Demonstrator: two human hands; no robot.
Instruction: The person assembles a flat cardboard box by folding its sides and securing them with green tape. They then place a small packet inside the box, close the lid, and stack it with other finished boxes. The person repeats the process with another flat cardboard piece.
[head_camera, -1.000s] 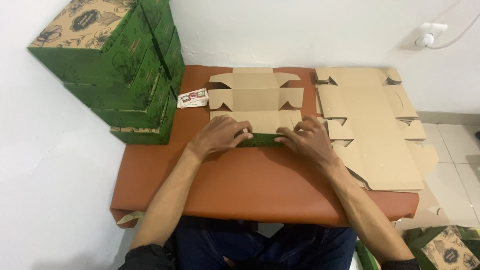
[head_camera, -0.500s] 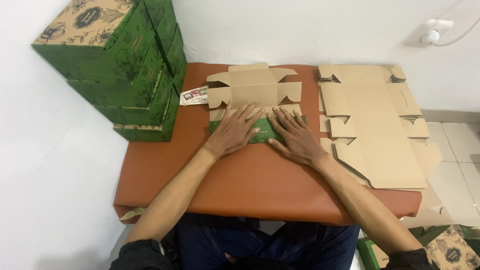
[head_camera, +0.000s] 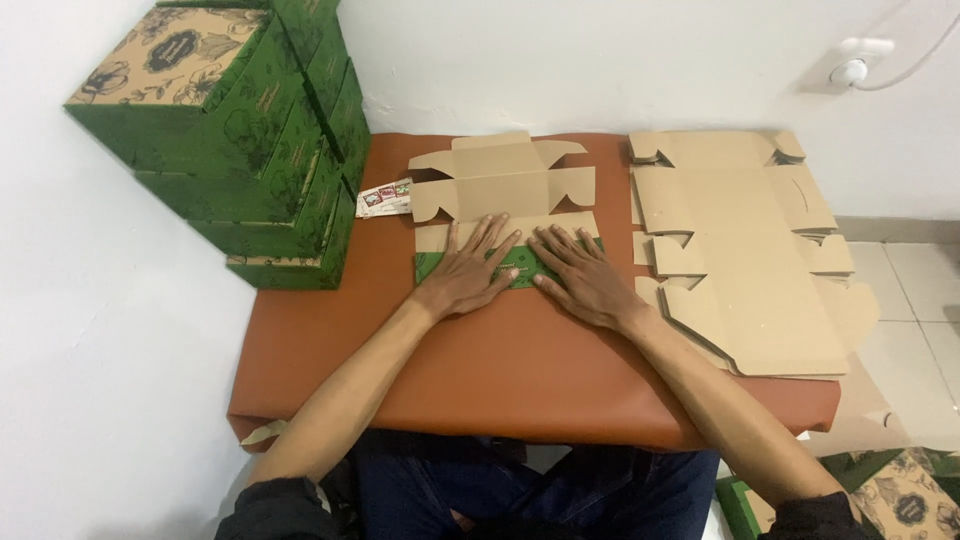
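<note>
We are pressing the flat brown cardboard box blank with a green printed flap (head_camera: 500, 205), lying on the orange-brown leather tabletop (head_camera: 500, 370). Our left hand (head_camera: 468, 272) and right hand (head_camera: 583, 275) are lying side by side, palms down, fingers spread flat on the folded green flap, clamping nothing. Just right of the right hand, a stack of unfolded brown cardboard blanks (head_camera: 745, 250) is lying. Left of the left hand, 1 pile of assembled green boxes (head_camera: 240, 140) is standing, with a small printed card (head_camera: 384, 198) between.
</note>
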